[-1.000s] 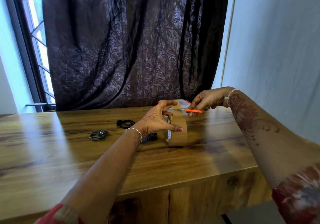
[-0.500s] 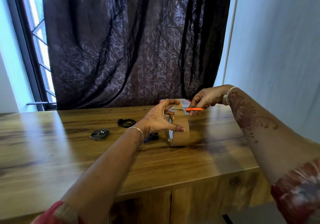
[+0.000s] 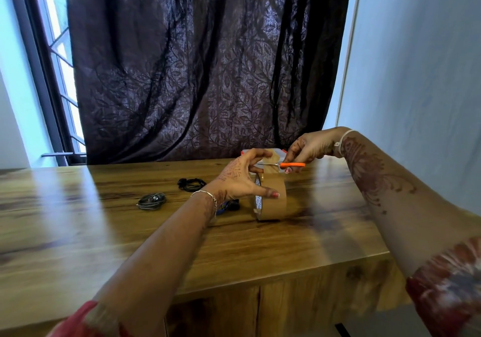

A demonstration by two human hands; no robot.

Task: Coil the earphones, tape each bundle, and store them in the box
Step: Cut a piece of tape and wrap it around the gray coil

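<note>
"Over toward the back of the bench [image 3: 104, 232], what's that standing on its rim?"

"A roll of brown tape [image 3: 273, 202], upright. The left hand [image 3: 242, 178] grips it, with the thumb pressed on the outer face. The other fingers arch over the top, where a short strip of tape [image 3: 272, 167] is lifted off the roll."

"And the right hand [image 3: 309, 149]?"

"Its fingers are curled round the orange handles of the scissors [image 3: 292, 165]. The blades lie level and point left, at the lifted strip. Whether they touch it, I can't tell from where I stand."

"Where are the earphones?"

"Three lots, all lying on the wood to the left of the roll. The grey coil [image 3: 151, 201] is furthest left, and the black coil [image 3: 191, 183] is further back, apart from it. The third bundle [image 3: 230, 204], dark with some blue, is half hidden behind the left wrist, just beside the roll."

"The box?"

"The clear box [image 3: 277, 152], with orange clips, sits behind the two hands, close to the curtain [image 3: 208, 63]. Only a sliver of its lid shows between them."

"Anything else?"

"That curtain is dark and leaf-patterned, with a barred window [image 3: 52, 37] to its left. One thin bracelet [image 3: 208, 195] circles the left wrist."
</note>
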